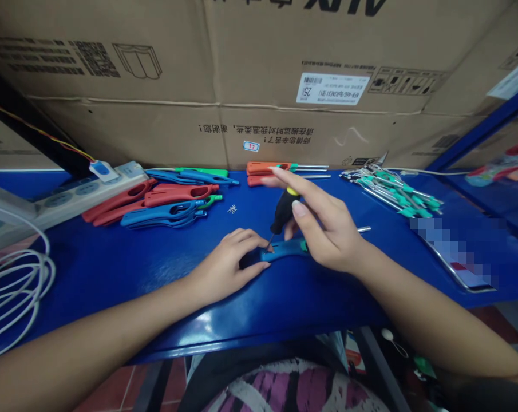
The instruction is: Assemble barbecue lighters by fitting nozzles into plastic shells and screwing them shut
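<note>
My left hand (228,263) pinches the near end of a blue long-nosed lighter (287,250) that lies flat on the blue table. The lighter's metal tube sticks out to the right, past my right hand. A screwdriver (281,213) with a black and yellow handle is held in my right hand (333,232), tilted. Its tip meets the blue casing close to my left fingertips; whether a screw sits under it is hidden. Beyond my left hand lies a small group of screws (232,210).
Red casings (179,194) and blue casings (164,215) lie back left by a power strip (82,191). Orange lighters (261,168) rest at the back. Metal tubes with green parts (398,191) and a phone (456,252) are right. A white cable (22,280) coils left; cardboard (259,80) stands behind.
</note>
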The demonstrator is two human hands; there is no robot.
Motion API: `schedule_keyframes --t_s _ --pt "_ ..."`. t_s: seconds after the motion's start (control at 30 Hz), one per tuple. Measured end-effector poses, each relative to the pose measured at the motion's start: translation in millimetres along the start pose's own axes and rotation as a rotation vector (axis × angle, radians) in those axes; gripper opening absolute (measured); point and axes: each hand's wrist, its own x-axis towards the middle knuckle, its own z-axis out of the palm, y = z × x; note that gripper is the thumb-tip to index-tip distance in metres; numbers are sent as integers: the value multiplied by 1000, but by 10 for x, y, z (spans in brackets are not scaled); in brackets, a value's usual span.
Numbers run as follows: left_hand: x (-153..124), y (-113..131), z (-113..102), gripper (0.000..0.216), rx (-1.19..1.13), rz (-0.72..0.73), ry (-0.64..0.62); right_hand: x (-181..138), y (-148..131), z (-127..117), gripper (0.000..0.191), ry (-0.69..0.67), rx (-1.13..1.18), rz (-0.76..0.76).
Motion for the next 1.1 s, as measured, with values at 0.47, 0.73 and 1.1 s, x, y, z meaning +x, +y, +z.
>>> schedule_keyframes --t_s 0.47,0.73,1.1 --pt "4 16 -4 16 13 9 6 -8 20 -37 33 28 -11 -78" --pt "8 17 3 16 18 2 1 7 27 -27 35 -23 104 -26" --pt "11 12 -5 16 10 -5 1 -8 50 -67 37 -40 -44 -121"
